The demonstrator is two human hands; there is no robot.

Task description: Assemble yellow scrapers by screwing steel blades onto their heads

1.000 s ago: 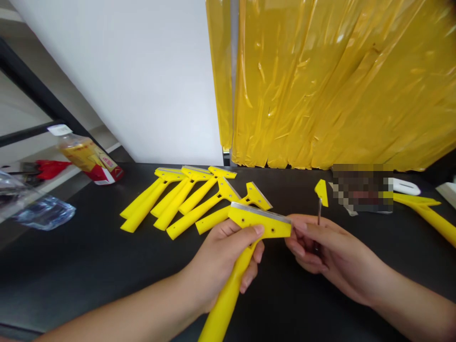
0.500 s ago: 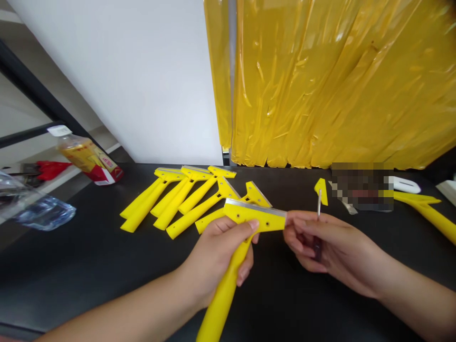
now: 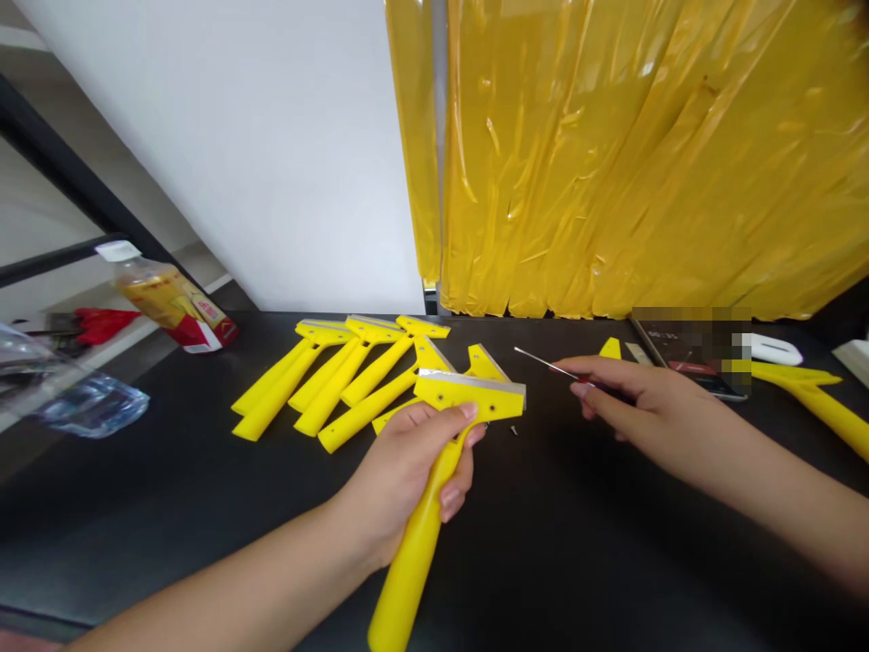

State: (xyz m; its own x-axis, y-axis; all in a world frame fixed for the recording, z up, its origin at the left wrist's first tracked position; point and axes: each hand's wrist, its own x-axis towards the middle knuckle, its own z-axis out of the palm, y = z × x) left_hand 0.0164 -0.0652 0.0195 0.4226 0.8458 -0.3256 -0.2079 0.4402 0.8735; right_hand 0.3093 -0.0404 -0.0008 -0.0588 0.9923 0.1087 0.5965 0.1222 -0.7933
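My left hand (image 3: 424, 462) is closed around the neck of a yellow scraper (image 3: 414, 561), its thumb pressed on the head. A metal blade lies along the head's top edge, and two small holes show in its face. In my right hand (image 3: 631, 398) is a thin screwdriver (image 3: 543, 360), its metal shaft pointing left and its handle mostly hidden by the fingers. The screwdriver tip is apart from the scraper. A small screw (image 3: 514, 430) lies on the black table just right of the scraper head.
Several yellow scrapers (image 3: 332, 389) lie in a row behind my left hand. A drink bottle (image 3: 173, 303) leans at the left, near a clear plastic bottle (image 3: 95, 403). Behind my right hand are a yellow piece (image 3: 610, 349), a phone (image 3: 669, 344) and another yellow scraper (image 3: 825, 407).
My right hand has moved away from the scraper head, and the screwdriver has swung from upright to pointing left. My left hand has shifted the scraper slightly left. The screw on the table now shows.
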